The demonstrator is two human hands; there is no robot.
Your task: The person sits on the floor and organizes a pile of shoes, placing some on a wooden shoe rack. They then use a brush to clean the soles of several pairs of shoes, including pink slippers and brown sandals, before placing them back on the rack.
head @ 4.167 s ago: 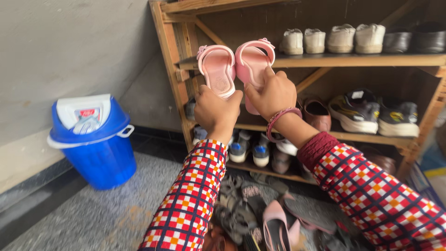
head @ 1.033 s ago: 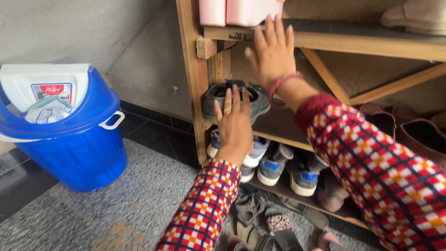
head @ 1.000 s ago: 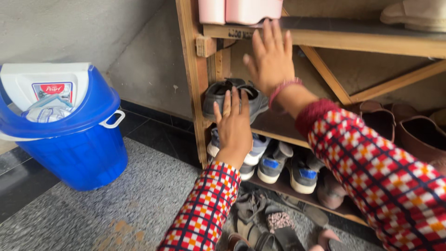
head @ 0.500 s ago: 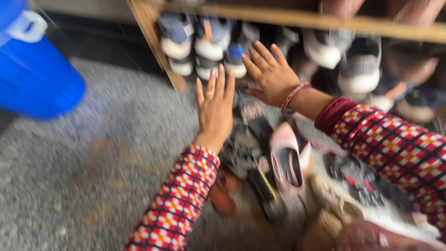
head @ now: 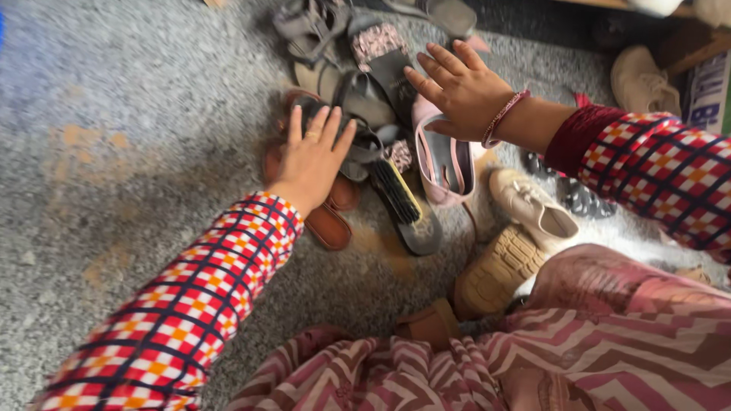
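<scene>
Head view, first speaker: Which hand sits closer to the pile?

Second: Both hover over it, fingers spread and gripping nothing. Left hand [head: 311, 156] is above a brown sandal [head: 324, 217] and the grey strappy sandals [head: 358, 99]; right hand [head: 464, 91] is directly over the pink shoe [head: 444, 156].

First: How does that pink shoe lie?

Second: Its long axis runs away from the person, opening upward, just below the right palm. It looks smooth and moulded. Beside it lie a flat dark slipper [head: 407, 205] and a beige lace-up shoe [head: 533, 209] tipped against a ribbed tan sole [head: 495, 270], all on speckled grey floor [head: 137, 190].
</scene>
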